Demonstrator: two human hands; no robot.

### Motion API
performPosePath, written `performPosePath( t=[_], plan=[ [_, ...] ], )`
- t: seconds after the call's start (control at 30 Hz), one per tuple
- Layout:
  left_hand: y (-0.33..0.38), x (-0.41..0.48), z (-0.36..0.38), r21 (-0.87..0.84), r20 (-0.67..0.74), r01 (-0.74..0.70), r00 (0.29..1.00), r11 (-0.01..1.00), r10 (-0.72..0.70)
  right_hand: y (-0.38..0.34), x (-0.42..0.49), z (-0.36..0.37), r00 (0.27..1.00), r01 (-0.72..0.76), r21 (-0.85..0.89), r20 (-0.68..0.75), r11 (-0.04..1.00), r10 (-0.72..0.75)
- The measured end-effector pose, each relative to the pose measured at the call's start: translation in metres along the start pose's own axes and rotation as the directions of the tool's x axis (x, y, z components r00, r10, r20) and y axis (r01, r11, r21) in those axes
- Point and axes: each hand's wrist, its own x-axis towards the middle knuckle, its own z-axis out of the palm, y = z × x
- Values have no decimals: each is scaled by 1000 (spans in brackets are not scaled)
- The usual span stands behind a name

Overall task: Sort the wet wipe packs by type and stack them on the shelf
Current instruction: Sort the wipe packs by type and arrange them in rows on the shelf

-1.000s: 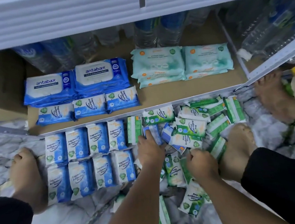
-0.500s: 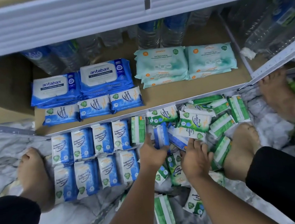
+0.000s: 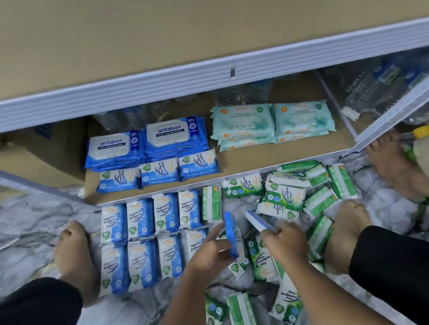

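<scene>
The shelf (image 3: 259, 158) fills the upper half of the frame. On it at centre-left lie two stacks of large blue packs (image 3: 145, 144) reading "antabax", and to their right two stacks of pale teal packs (image 3: 272, 122) marked "Antibacterial Fragrance Free Wipes"; their brand is too blurred to read.

In front of the antabax sits a row of small blue packs (image 3: 157, 172), "Fragrance Free Antibacterial Wipes". On the floor below, a two-row grid of the same blue packs (image 3: 150, 239) lies at centre-left, and a loose green pile (image 3: 288, 197), "Pine Antibacterial Wipes", at centre-right.

The left hand (image 3: 210, 250) grips a blue pack (image 3: 231, 235) on edge, long axis up the frame. The right hand (image 3: 283, 239) pinches a second blue pack (image 3: 257, 220), angled toward upper left.

The blue grid lies left of both hands, nearer the left one.
</scene>
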Motion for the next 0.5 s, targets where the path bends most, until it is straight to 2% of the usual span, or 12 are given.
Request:
performPosePath(
  t=[0.07, 0.17, 0.23, 0.27, 0.37, 0.47, 0.5],
  plan=[
    [-2, -12, -1, 24, -48, -19, 999, 1000, 20, -6, -16, -10, 995, -98, 218, 42, 971, 91],
    [-2, -36, 0, 96, -152, -70, 985, 993, 84, -7, -37, -27, 977, -200, 416, 149, 887, 151],
    [-1, -56, 0, 88, -108, -114, 987, 990, 123, -8, -49, -37, 960, -256, 559, 241, 789, 140],
    [1, -66, 1, 93, -94, -110, 989, 990, 118, -9, -57, -42, 939, -321, 634, 309, 703, 149],
    [5, -93, 5, 62, -125, -73, 989, 995, 80, -15, -77, -46, 844, -509, 699, 520, 502, 132],
    [7, -115, 5, 74, -173, -123, 976, 990, 134, -17, -106, -64, 815, -529, 754, 580, 390, -16],
    [5, -127, 9, 84, -175, -130, 974, 988, 143, -15, -117, -79, 817, -520, 754, 576, 401, -23]
  ],
)
